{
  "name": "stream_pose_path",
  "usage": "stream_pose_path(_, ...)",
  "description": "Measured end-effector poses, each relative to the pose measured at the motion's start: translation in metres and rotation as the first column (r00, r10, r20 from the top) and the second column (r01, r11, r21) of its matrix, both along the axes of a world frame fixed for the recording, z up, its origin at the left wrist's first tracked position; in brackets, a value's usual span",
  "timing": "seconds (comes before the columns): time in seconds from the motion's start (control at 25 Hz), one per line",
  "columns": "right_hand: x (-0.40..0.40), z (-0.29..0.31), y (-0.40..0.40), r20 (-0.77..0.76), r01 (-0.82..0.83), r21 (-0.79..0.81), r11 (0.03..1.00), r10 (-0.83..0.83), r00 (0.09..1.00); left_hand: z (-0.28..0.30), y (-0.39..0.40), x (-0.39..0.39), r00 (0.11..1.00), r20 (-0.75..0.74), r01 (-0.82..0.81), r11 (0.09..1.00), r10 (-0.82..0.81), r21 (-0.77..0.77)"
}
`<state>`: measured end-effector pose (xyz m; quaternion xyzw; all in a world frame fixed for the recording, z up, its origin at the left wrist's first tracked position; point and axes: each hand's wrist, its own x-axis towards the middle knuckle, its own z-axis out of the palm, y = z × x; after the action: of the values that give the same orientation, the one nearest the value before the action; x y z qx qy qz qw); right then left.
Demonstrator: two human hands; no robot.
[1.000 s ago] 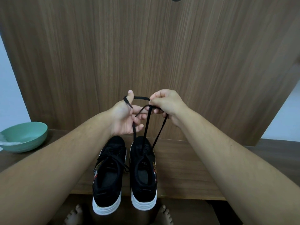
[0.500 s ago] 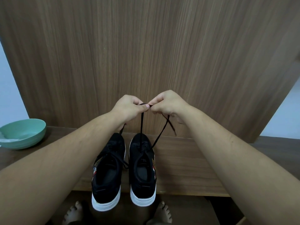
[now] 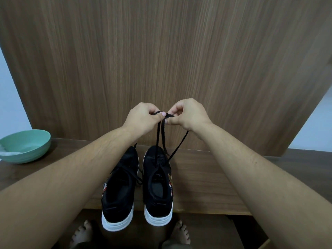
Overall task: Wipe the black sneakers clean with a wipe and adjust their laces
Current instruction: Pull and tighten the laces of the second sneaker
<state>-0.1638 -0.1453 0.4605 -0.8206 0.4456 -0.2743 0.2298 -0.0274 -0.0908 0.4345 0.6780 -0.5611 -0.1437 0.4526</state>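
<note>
The left forearm [image 3: 75, 169] covers the toe of the left sneaker [image 3: 118, 191]. The green bowl [image 3: 25, 146] runs off the left edge (its pale contents unreadable). Curled fingers [image 3: 150, 110] hide the lace [image 3: 158, 133] ends.

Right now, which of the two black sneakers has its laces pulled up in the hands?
The right sneaker. Its laces run up to both hands, left hand and right hand, pinching them. The left sneaker has laces lying slack on it.

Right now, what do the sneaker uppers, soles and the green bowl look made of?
Sneaker uppers: black woven fabric or mesh, matte, probably textile. Soles: white ribbed rubber or foam, dull. Green bowl: smooth and opaque with a soft sheen; likely plastic or melamine, though glazed ceramic is possible.
</note>
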Motion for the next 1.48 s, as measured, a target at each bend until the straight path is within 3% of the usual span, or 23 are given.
stream_pose_path(0.08,-0.001,-0.002,0.000,0.069,-0.027,-0.085,0.996,0.032,0.997,0.002,0.003,0.001,0.997,-0.074,0.006,1.000,-0.005,0.006)
stream_pose_path(0.16,-0.002,-0.002,0.003,0.190,-0.106,-0.057,0.993,0.115,0.975,0.002,0.005,0.002,0.992,-0.123,0.014,1.000,-0.012,0.009)
stream_pose_path(0.24,-0.002,0.001,0.009,0.326,-0.203,0.132,0.970,0.151,0.933,0.002,0.005,0.003,0.988,-0.156,0.008,1.000,-0.007,0.004)
stream_pose_path(0.36,-0.006,0.008,0.013,0.464,-0.267,0.495,0.827,0.007,0.886,0.003,0.006,0.005,0.981,-0.192,-0.029,1.000,0.028,-0.002)
stream_pose_path(0.48,-0.009,0.016,0.010,0.555,-0.344,0.653,0.674,-0.118,0.823,0.004,0.008,0.007,0.987,-0.162,0.014,1.000,-0.013,0.007)
stream_pose_path(0.6,-0.004,0.019,0.009,0.478,-0.241,0.648,0.722,-0.139,0.867,0.006,0.007,0.006,0.992,-0.102,0.068,0.998,-0.068,-0.001)
stream_pose_path(0.72,-0.001,0.021,0.006,0.343,-0.077,0.552,0.830,-0.142,0.929,0.008,0.005,0.012,0.942,-0.335,0.004,1.000,-0.012,-0.025)
stream_pose_path(0.8,-0.002,0.022,0.008,0.260,-0.009,0.469,0.883,-0.128,0.957,0.006,0.005,0.015,0.879,-0.477,-0.016,1.000,0.007,-0.014)
stream_pose_path(0.88,-0.005,0.018,0.012,0.154,-0.020,0.355,0.935,-0.037,0.987,0.002,0.004,0.015,0.760,-0.649,-0.033,0.999,0.028,0.004)
stream_pose_path(1.0,-0.014,0.001,0.007,0.121,-0.010,0.329,0.944,-0.032,0.992,-0.006,0.005,0.018,0.435,-0.899,-0.135,0.991,0.048,-0.013)
stream_pose_path(1.16,-0.031,-0.029,-0.005,0.160,0.096,0.445,0.891,-0.184,0.970,-0.028,0.005,0.035,0.127,-0.983,-0.299,0.940,-0.133,-0.166)
stream_pose_path(1.2,-0.035,-0.038,-0.010,0.168,0.130,0.474,0.871,-0.235,0.958,-0.038,0.003,0.042,0.108,-0.983,-0.315,0.933,-0.145,-0.172)
stream_pose_path(1.24,-0.042,-0.048,-0.015,0.175,0.172,0.505,0.846,-0.296,0.939,-0.046,0.002,0.048,0.149,-0.980,-0.314,0.934,-0.130,-0.171)
stream_pose_path(1.28,-0.048,-0.059,-0.021,0.182,0.218,0.540,0.813,-0.365,0.913,-0.056,0.002,0.055,0.278,-0.958,-0.302,0.941,-0.066,-0.152)
stream_pose_path(1.32,-0.056,-0.069,-0.027,0.193,0.259,0.576,0.776,-0.437,0.879,-0.064,0.004,0.064,0.503,-0.863,-0.283,0.952,0.042,-0.119)
stream_pose_path(1.36,-0.064,-0.079,-0.033,0.209,0.292,0.608,0.738,-0.504,0.838,-0.074,0.006,0.074,0.770,-0.620,-0.251,0.965,0.150,-0.079)
stream_pose_path(1.4,-0.072,-0.090,-0.039,0.227,0.316,0.638,0.702,-0.564,0.794,-0.086,0.009,0.083,0.951,-0.249,-0.198,0.980,0.185,-0.026)
stream_pose_path(1.44,-0.080,-0.098,-0.043,0.248,0.329,0.666,0.669,-0.615,0.749,-0.097,0.013,0.090,0.985,0.115,-0.131,0.991,0.127,0.031)
stream_pose_path(1.48,-0.088,-0.107,-0.046,0.262,0.338,0.691,0.639,-0.657,0.707,-0.105,0.019,0.091,0.926,0.378,-0.066,0.993,0.026,0.096)
